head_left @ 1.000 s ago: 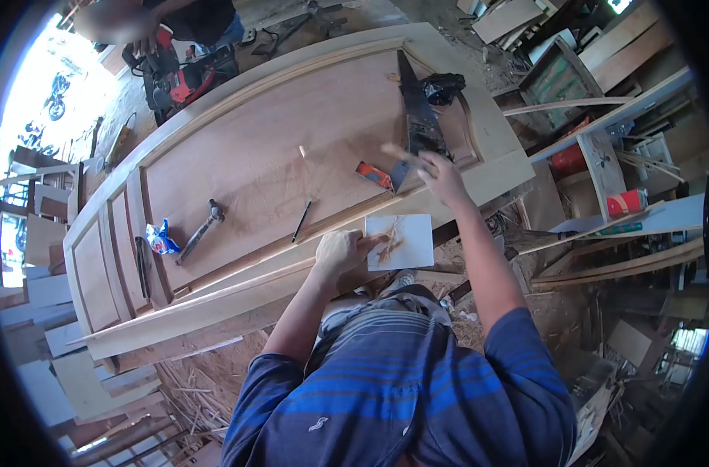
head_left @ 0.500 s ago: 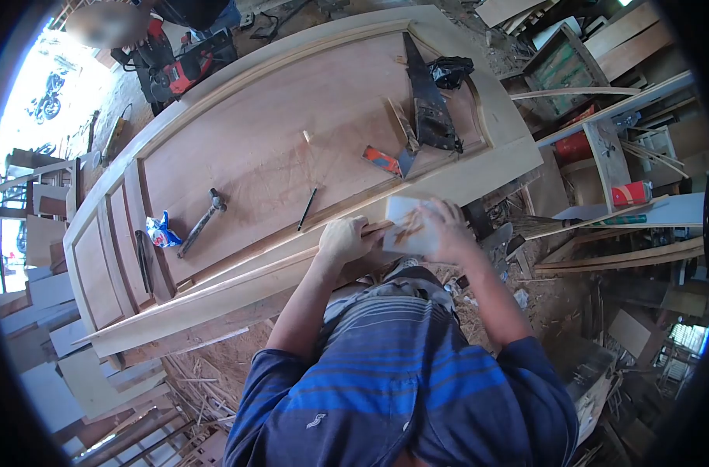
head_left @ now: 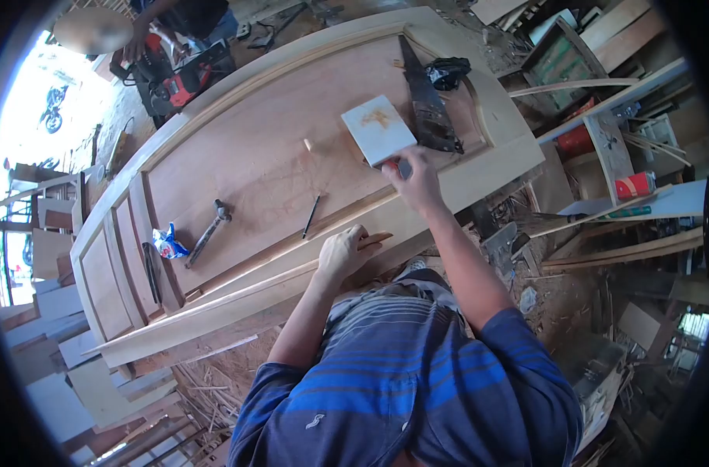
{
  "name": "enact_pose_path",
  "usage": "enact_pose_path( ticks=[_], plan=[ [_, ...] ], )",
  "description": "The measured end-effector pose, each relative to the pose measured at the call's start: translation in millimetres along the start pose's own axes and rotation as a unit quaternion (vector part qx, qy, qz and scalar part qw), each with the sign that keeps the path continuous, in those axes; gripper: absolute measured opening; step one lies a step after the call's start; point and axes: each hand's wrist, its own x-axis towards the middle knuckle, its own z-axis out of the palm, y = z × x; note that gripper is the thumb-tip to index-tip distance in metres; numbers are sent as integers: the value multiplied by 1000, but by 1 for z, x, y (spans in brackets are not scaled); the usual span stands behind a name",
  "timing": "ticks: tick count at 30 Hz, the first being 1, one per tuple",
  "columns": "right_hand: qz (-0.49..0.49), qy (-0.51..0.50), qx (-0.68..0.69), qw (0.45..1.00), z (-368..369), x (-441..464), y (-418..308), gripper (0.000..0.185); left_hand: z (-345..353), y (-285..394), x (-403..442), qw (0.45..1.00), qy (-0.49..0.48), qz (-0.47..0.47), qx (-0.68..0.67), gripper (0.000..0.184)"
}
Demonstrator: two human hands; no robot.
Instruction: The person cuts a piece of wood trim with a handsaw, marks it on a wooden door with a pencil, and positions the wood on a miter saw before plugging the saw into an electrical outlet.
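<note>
My left hand is closed around the near end of a long, thin wooden moulding strip that runs along the near edge of the panel. My right hand reaches over the panel, its fingers at the near edge of a white square board with a brown smear on top. The fingers look closed on that edge; whether the board rests on the panel is hard to see. Beneath it, an orange and blue tool is mostly hidden. A pencil lies near my left hand, and a handsaw lies beyond the board.
The large wooden panel fills the bench. On it lie a hammer, a blue and white packet and a black plastic bag. Another person stands at the far left by a red and black machine. A red can sits right.
My right hand has carried the white board away from the moulding, forward over the panel, covering the orange tool. My left hand stays on the strip, slightly lower in view.
</note>
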Motion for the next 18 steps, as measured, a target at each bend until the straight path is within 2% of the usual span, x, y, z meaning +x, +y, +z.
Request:
enact_pose_path(
  ticks=[1,3,5,8,12,14,16,18],
  plan=[
    [0,-71,33,997,-1,-16,-11,50,1,-1,-1,1000,14,13,-6,46],
    [109,-214,67,968,-7,-60,-35,33,1,1,-4,999,44,11,-5,41],
    [144,-258,69,953,5,-97,-4,23,2,4,-6,998,51,21,-7,41],
    [215,-235,101,943,2,-120,5,23,2,10,-9,999,17,26,-26,39],
    [230,-106,64,965,-14,-119,4,32,2,-1,-13,999,9,40,-31,36],
    [251,-41,28,967,-32,-112,28,36,-9,-9,-20,998,8,48,-28,34],
    [197,68,-24,978,-56,-99,61,40,-12,-30,-32,999,15,43,-14,34],
    [233,145,-8,962,-87,-80,88,39,-17,-46,-46,997,57,57,17,35]
  ],
)
